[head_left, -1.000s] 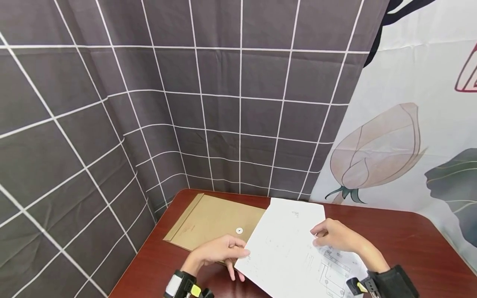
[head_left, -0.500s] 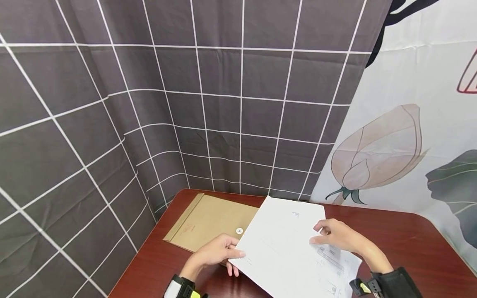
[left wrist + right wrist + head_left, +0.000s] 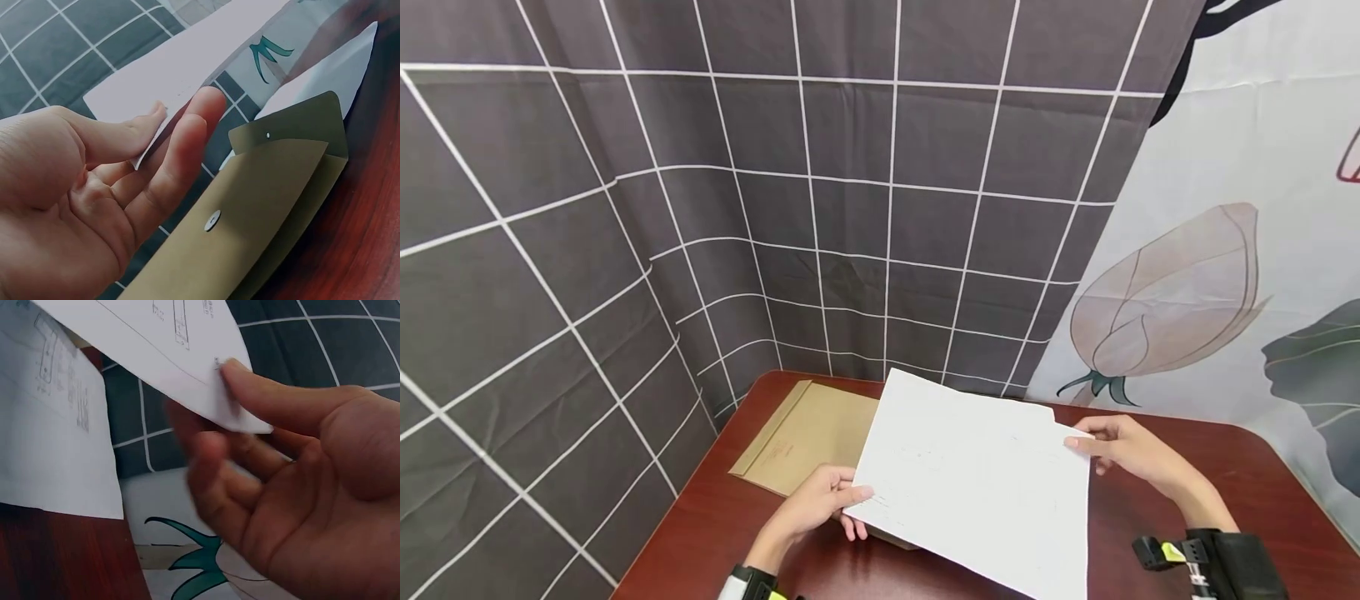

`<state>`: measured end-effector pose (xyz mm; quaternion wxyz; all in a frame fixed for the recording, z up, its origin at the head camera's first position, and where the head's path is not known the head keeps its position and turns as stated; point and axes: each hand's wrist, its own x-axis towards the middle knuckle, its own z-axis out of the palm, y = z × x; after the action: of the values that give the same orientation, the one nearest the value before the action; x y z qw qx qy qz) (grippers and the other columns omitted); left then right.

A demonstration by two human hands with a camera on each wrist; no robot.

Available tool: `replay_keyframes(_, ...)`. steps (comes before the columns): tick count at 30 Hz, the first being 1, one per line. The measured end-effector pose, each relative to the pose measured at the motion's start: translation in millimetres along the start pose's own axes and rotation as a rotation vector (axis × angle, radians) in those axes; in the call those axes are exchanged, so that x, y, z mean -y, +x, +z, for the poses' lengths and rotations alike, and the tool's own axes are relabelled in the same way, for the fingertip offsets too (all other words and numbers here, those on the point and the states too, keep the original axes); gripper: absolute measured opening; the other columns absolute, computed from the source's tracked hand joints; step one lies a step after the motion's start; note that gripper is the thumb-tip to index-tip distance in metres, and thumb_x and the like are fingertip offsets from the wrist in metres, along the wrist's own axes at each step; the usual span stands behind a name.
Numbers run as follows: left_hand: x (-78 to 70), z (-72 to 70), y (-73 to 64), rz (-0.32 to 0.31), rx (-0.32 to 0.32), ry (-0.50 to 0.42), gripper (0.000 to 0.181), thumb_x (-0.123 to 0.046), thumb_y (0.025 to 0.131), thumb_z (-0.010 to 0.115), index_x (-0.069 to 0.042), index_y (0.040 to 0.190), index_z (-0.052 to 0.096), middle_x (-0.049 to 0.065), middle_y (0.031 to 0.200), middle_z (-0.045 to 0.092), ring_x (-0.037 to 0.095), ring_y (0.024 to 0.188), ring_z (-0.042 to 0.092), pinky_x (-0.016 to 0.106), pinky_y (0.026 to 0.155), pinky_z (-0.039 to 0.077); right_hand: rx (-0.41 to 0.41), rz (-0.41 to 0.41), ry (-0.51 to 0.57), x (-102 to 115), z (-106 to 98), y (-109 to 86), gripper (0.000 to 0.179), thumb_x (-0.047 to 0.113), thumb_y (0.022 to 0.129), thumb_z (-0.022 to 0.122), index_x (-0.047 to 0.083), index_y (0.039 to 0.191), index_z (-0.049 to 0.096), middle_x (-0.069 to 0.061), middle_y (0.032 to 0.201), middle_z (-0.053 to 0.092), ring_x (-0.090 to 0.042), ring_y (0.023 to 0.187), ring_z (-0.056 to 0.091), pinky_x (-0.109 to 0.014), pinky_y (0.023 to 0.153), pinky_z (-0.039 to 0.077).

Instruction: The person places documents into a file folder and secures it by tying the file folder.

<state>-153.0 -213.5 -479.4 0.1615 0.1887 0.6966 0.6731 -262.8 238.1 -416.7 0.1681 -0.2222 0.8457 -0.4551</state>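
In the head view a white printed sheet of paper [image 3: 977,492] is held up, tilted, between both hands. My left hand [image 3: 822,500] pinches its left edge, thumb on top and fingers beneath. At the upper right corner my right hand [image 3: 1126,450] pinches it between thumb and fingers; the right wrist view shows lines of a printed drawing near that corner. A brown paper file envelope [image 3: 823,429] lies under and left of the sheet, partly hidden by it. Its flap and round button [image 3: 212,220] show in the left wrist view.
Another white sheet [image 3: 69,444] with printed drawings lies lower, over the reddish-brown table [image 3: 700,542]. A grey gridded curtain [image 3: 842,208] hangs behind and to the left. To the right is a white cloth [image 3: 1195,350] with a flower print.
My right hand has moved right and slightly up and now grips the sheet's corner. The sheet has spread out and shifted left over the envelope. My left hand has moved slightly left with its edge.
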Motion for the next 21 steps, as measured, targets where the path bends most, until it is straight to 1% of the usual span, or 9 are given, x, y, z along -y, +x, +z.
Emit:
replay_keyframes(2,0.7,-0.5,-1.3,0.012,-0.006,-0.001,0.028,-0.011,0.097,0.055,0.013,0.111,0.058,0.022,0.086,0.069,0.025,0.061,0.068,0.033,0.052,0.055,-0.032,-0.004,0.049,0,-1,1.4,0.026,0.024,0.094,0.061,0.001,0.105,0.066,-0.015,0.074,0.051,-0.029,0.062,0.054,-0.036,0.061,0.049)
replay_keyframes(5,2.6,-1.1,-2.6,0.016,-0.011,-0.008,0.029,-0.011,0.097,0.054,0.014,0.111,0.057,0.023,0.085,0.069,0.025,0.061,0.068,0.034,0.052,0.055,-0.073,-0.02,0.07,2,-1,3.1,0.027,0.024,0.094,0.061,0.001,0.106,0.066,-0.018,0.075,0.052,-0.036,0.058,0.049,-0.037,0.059,0.047)
replay_keyframes(7,3.9,-1.1,-3.2,0.015,-0.013,-0.015,0.029,-0.012,0.097,0.054,0.014,0.111,0.057,0.023,0.085,0.069,0.025,0.061,0.068,0.033,0.052,0.055,-0.096,-0.019,0.089,4,-1,3.9,0.028,0.025,0.093,0.063,0.0,0.106,0.066,-0.018,0.073,0.054,-0.037,0.055,0.047,-0.037,0.058,0.046)
replay_keyframes(9,5.0,-0.6,-3.5,0.012,-0.014,-0.022,0.029,-0.012,0.097,0.054,0.014,0.111,0.057,0.023,0.085,0.069,0.025,0.062,0.068,0.032,0.052,0.055,-0.118,-0.019,0.11,5,-1,4.2,0.03,0.024,0.092,0.063,-0.001,0.108,0.066,-0.02,0.072,0.056,-0.035,0.051,0.046,-0.037,0.056,0.046)
replay_keyframes(12,6.0,0.4,-3.8,0.002,-0.014,-0.035,0.03,-0.013,0.097,0.054,0.014,0.112,0.057,0.023,0.087,0.069,0.025,0.063,0.068,0.029,0.052,0.054,-0.146,-0.02,0.146,7,0,4.8,0.033,0.023,0.091,0.065,-0.004,0.109,0.065,-0.021,0.068,0.055,-0.025,0.047,0.045,-0.036,0.051,0.045)
replay_keyframes(14,6.5,1.1,-3.8,-0.006,-0.016,-0.046,0.031,-0.013,0.097,0.054,0.014,0.113,0.057,0.023,0.088,0.069,0.025,0.063,0.069,0.027,0.052,0.054,-0.156,-0.022,0.162,9,0,5.0,0.034,0.023,0.091,0.065,-0.006,0.11,0.065,-0.021,0.066,0.054,-0.02,0.046,0.044,-0.035,0.047,0.043)
replay_keyframes(16,6.7,1.9,-3.8,-0.015,-0.021,-0.057,0.031,-0.013,0.097,0.054,0.013,0.114,0.057,0.023,0.09,0.069,0.025,0.064,0.069,0.026,0.052,0.054,-0.163,-0.015,0.168,10,-1,5.1,0.036,0.023,0.091,0.065,-0.006,0.111,0.064,-0.018,0.064,0.054,-0.017,0.046,0.044,-0.034,0.045,0.042)
replay_keyframes(19,7.3,3.5,-2.7,-0.023,-0.039,-0.065,0.03,-0.012,0.097,0.055,0.013,0.112,0.058,0.024,0.09,0.068,0.028,0.065,0.069,0.027,0.052,0.054,-0.179,0.008,0.166,11,-2,5.1,0.039,0.025,0.09,0.066,-0.006,0.114,0.063,-0.011,0.062,0.052,-0.015,0.046,0.044,-0.033,0.048,0.043)
replay_keyframes(21,9.0,4.9,-1.3,-0.03,-0.063,-0.069,0.029,-0.012,0.096,0.056,0.012,0.112,0.057,0.029,0.089,0.067,0.03,0.066,0.069,0.029,0.052,0.055,-0.194,0.018,0.164,10,-4,4.7,0.042,0.026,0.091,0.065,-0.006,0.117,0.062,-0.006,0.061,0.051,-0.014,0.046,0.044,-0.034,0.05,0.043)
